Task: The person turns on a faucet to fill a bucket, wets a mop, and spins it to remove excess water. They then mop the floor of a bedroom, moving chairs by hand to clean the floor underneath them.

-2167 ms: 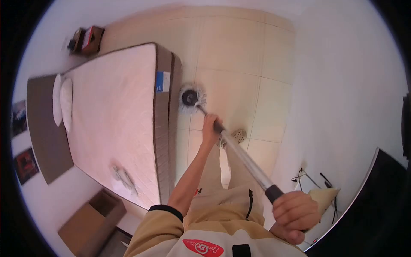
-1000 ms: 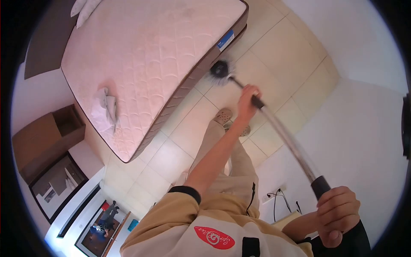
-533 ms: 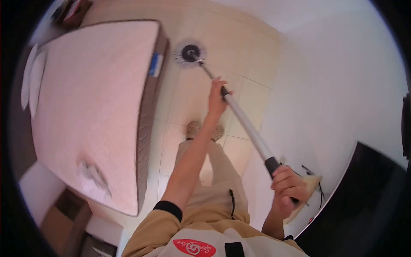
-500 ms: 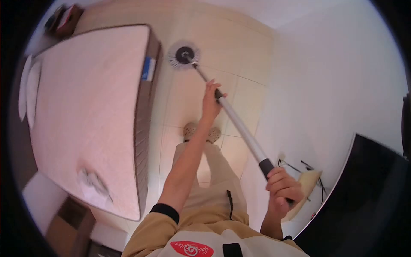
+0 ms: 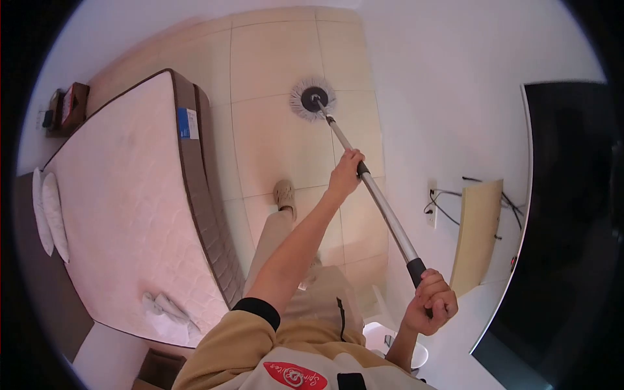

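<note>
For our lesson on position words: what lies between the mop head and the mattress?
Only a bare stretch of tiled floor lies between the mop head and the mattress; the head view shows it.

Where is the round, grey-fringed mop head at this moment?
In the head view, the mop head is at upper centre, on the beige tiled floor, between the pale quilted mattress at left and the white wall at right.
</note>
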### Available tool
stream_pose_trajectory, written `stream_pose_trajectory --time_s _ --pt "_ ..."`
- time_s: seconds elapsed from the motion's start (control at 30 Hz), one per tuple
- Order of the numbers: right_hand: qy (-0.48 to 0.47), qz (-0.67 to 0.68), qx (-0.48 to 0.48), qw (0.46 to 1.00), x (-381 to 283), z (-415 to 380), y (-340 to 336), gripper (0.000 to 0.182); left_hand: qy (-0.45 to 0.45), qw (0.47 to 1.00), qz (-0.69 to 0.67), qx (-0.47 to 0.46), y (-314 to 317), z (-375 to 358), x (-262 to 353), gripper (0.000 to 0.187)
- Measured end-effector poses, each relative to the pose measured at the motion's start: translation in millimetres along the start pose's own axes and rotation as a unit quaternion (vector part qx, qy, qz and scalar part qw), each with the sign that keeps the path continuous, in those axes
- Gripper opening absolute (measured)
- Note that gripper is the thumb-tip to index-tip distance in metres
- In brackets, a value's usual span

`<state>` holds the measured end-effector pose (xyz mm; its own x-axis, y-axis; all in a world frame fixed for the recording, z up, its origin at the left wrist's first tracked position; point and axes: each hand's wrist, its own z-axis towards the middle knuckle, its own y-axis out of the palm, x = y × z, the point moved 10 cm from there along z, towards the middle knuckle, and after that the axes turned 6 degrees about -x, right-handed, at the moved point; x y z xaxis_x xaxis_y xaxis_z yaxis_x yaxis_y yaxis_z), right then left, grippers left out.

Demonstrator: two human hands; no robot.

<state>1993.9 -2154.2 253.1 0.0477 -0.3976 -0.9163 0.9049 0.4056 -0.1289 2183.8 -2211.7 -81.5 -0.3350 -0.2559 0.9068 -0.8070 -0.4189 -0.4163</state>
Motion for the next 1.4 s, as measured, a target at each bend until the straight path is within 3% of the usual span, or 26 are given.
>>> stream_pose_trajectory --time_s 0.2,0.27,0.37,0.43,0.53,0.6,0.63,0.73,0.77,0.87,1.0,1.03,1.07,1.1,1.13,1.17,1.2,1.23,1.3,1.4 --pt "0.0 0.014 0.052 0.999 -63 -110 -115 0.008 0.009 0.997 0.064 -0.048 87 -147 52 0.028" --pt "0.009 0.021 0.028 0.999 -83 -146 -148 0.019 0.023 0.997 0.065 -0.04 110 -203 69 0.043" --pt "0.048 0.046 0.052 0.996 -125 -208 -215 0.021 -0.007 0.991 0.068 -0.114 155 -303 101 0.046" --pt "0.058 0.058 0.057 0.995 -154 -233 -241 0.021 0.031 0.989 0.049 -0.137 190 -363 110 0.047" --pt "0.078 0.055 0.045 0.994 -185 -272 -267 0.022 0.047 0.988 0.039 -0.141 204 -439 132 0.048" --pt "0.08 0.111 -0.025 0.99 -200 -290 -270 0.02 0.025 0.977 0.021 -0.212 219 -475 134 0.048" --pt "0.097 0.044 -0.072 0.992 -205 -295 -266 0.026 0.027 0.976 0.025 -0.213 215 -484 134 0.048" --pt "0.068 0.029 -0.021 0.997 -229 -335 -258 0.025 0.052 0.967 0.063 -0.241 206 -503 141 0.043" --pt "0.092 0.003 -0.081 0.992 -235 -344 -247 0.024 0.056 0.968 0.06 -0.237 199 -509 143 0.04" --pt "0.047 0.075 -0.08 0.993 -264 -383 -253 0.021 0.064 0.972 0.054 -0.221 154 -513 168 0.033" --pt "0.072 0.03 -0.005 0.997 -280 -410 -221 0.019 0.119 0.971 0.093 -0.188 95 -496 157 0.026" --pt "0.015 0.041 0.036 0.998 -278 -412 -202 0.014 0.113 0.972 0.102 -0.178 75 -486 145 0.026" --pt "0.09 -0.011 -0.404 0.91 -229 -463 -197 0.021 0.106 0.974 0.11 -0.169 55 -478 131 0.027" --pt "0.259 -0.121 -0.227 0.931 -225 -446 -175 0.031 0.097 0.974 0.111 -0.17 37 -466 111 0.028" --pt "0.283 0.059 -0.152 0.945 -200 -447 -141 0.031 0.088 0.975 0.112 -0.17 21 -453 86 0.029" --pt "0.323 0.095 -0.097 0.936 -182 -434 -101 0.035 0.075 0.972 0.151 -0.163 8 -439 55 0.029" --pt "0.457 0.166 -0.071 0.871 -145 -453 -69 0.048 0.06 0.968 0.187 -0.157 -3 -427 20 0.03" --pt "0.522 0.219 -0.072 0.821 -109 -468 -35 0.057 0.079 0.957 0.244 -0.133 -13 -420 -7 0.028" --pt "0.611 0.267 -0.059 0.743 -30 -496 19 0.056 0.094 0.943 0.306 -0.088 -21 -416 -73 0.028" --pt "0.624 0.356 -0.049 0.694 31 -519 79 0.054 0.052 0.914 0.399 -0.054 -30 -384 -177 0.037"
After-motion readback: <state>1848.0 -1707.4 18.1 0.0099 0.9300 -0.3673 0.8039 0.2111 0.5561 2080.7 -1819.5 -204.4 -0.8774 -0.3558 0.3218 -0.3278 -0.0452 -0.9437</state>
